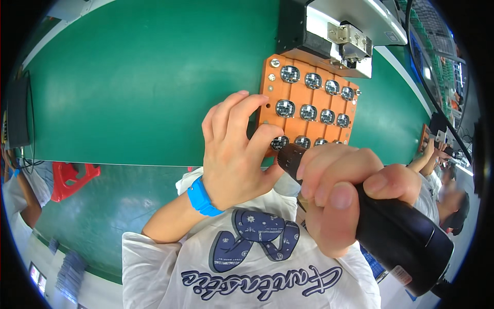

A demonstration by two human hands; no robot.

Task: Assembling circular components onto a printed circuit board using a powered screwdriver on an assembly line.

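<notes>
An orange fixture board (296, 92) lies on the green conveyor belt (139, 87) and holds three rows of small round metal-rimmed parts (289, 73). My left hand (234, 149), with a blue wristband, rests its fingertips on the board's near left edge, fingers spread. My right hand (345, 198) is wrapped around a black electric screwdriver (391, 226), whose tip points at the nearest row of parts. The nearest row is partly hidden by both hands and the tool.
A black and grey machine housing (329, 31) stands over the belt just beyond the board. Another person's hands (435, 152) work at a second orange board at the right edge. A red stool (72, 177) and a person's arm (23, 203) show at the left.
</notes>
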